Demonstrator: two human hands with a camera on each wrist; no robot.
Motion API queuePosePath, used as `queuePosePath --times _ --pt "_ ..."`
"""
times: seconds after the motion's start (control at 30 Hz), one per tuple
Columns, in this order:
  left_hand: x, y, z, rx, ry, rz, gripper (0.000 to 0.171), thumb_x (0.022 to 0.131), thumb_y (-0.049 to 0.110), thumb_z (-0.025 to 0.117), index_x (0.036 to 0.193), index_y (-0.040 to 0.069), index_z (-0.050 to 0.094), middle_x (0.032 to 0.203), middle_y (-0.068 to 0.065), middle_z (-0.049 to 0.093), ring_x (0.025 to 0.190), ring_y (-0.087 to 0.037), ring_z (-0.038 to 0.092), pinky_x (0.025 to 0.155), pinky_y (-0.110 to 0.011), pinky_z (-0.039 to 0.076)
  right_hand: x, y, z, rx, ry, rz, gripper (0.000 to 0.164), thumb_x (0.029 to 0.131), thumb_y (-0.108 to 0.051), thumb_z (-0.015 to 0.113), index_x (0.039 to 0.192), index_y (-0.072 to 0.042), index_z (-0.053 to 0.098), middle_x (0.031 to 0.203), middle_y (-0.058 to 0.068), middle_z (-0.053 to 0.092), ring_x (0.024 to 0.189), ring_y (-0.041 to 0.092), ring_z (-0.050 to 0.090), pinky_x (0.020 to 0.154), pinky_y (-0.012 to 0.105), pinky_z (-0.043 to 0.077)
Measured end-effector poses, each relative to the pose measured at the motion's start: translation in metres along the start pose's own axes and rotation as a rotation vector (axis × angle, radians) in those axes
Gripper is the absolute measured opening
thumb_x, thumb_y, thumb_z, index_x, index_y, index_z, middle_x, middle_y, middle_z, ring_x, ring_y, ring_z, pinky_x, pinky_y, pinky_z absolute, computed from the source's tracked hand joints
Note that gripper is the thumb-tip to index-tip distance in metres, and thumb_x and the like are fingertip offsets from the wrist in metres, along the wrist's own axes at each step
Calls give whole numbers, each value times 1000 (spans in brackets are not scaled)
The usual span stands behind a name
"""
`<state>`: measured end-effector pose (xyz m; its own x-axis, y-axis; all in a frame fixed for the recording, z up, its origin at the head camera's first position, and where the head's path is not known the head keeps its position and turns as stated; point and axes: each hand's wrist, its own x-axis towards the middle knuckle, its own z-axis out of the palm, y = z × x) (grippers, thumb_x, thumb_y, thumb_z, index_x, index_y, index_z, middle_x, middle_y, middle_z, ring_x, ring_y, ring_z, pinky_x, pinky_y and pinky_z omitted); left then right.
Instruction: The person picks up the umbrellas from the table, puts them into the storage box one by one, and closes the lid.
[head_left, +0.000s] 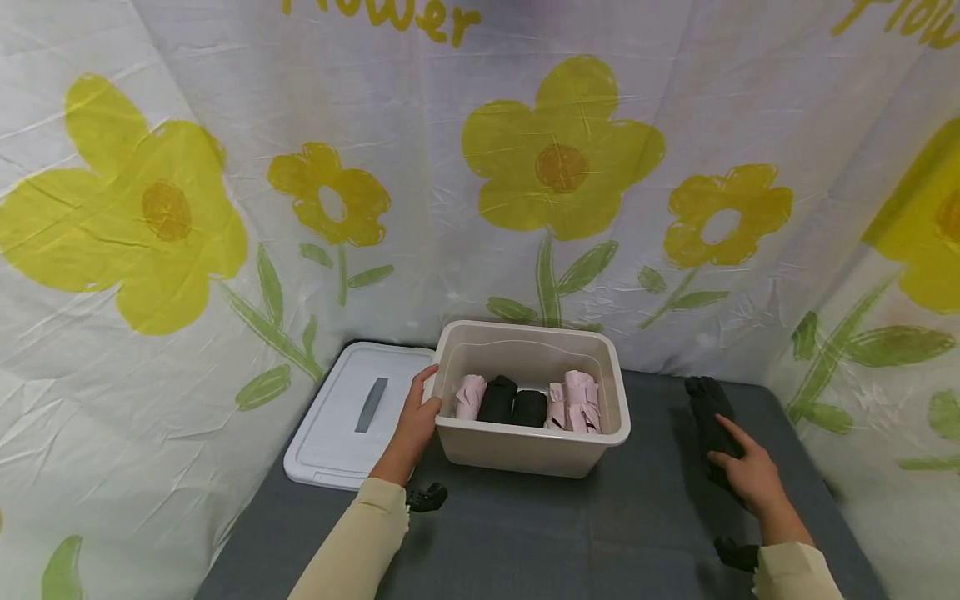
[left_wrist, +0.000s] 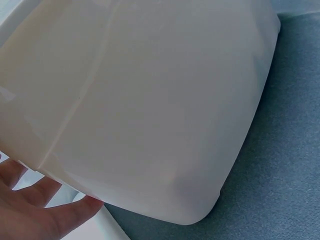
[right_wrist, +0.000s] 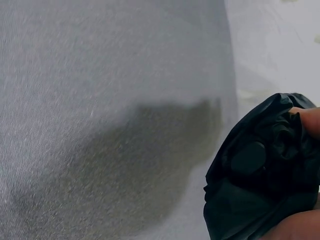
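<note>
A beige plastic storage box point(head_left: 517, 454) stands at the centre of the table against the back. My left hand point(head_left: 411, 425) grips its left rim; in the left wrist view the fingers point(left_wrist: 75, 215) lie along the box's edge. Inside the box, rolled pink umbrellas point(head_left: 581, 400) and black umbrellas point(head_left: 497, 402) are lined up in a row. Over the table's right side my right hand point(head_left: 752, 473) holds a folded black umbrella point(head_left: 705, 408), with finger and thumb on either side of its gathered fabric in the right wrist view.
A white lid point(head_left: 322, 454) with a grey handle lies left of the box. The dark grey tabletop point(head_left: 547, 542) meets a white curtain point(head_left: 427, 233) printed with yellow flowers at the back and sides. The umbrella's shadow falls on the table.
</note>
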<state>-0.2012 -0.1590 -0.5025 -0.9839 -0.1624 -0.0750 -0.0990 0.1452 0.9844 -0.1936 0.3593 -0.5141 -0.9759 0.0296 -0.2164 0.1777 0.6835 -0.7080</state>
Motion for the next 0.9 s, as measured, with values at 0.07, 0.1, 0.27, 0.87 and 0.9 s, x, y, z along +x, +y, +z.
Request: queuePosePath --times 0.07,0.1,0.27,0.87,0.9 --pt "0 1 -1 0 -7 9 62 90 10 37 149 29 30 161 -7 21 146 -35 21 110 -64 23 -1 -4 0 13 -2 -11 74 97 -28 52 157 -26 7 157 34 0 133 63 15 97 69 32" --pt "0 1 -1 1 -7 17 63 90 10 37 149 29 30 161 -8 21 146 -35 20 111 -64 23 -2 -6 0 18 -4 -16 74 97 -28 52 157 -26 7 157 34 1 133 63 15 96 69 34" --pt "0 -1 0 22 5 48 64 89 7 37 149 27 32 160 -9 22 148 -36 16 110 -64 22 -6 -16 0 49 -20 -29 75 98 -30 52 156 -29 6 157 33 -1 132 62 20 91 63 42" --pt "-1 -1 0 22 17 35 63 89 9 38 148 30 33 159 -8 25 146 -34 22 110 -63 24 -16 -65 0 139 -51 -153 74 97 -32 55 156 -36 9 159 28 2 134 58 25 94 60 43" --pt "-1 -1 0 21 17 37 63 89 9 38 148 30 33 159 -8 25 146 -34 22 110 -63 25 -16 -67 0 142 -52 -157 74 97 -32 55 156 -36 9 160 28 2 134 58 25 95 59 43"
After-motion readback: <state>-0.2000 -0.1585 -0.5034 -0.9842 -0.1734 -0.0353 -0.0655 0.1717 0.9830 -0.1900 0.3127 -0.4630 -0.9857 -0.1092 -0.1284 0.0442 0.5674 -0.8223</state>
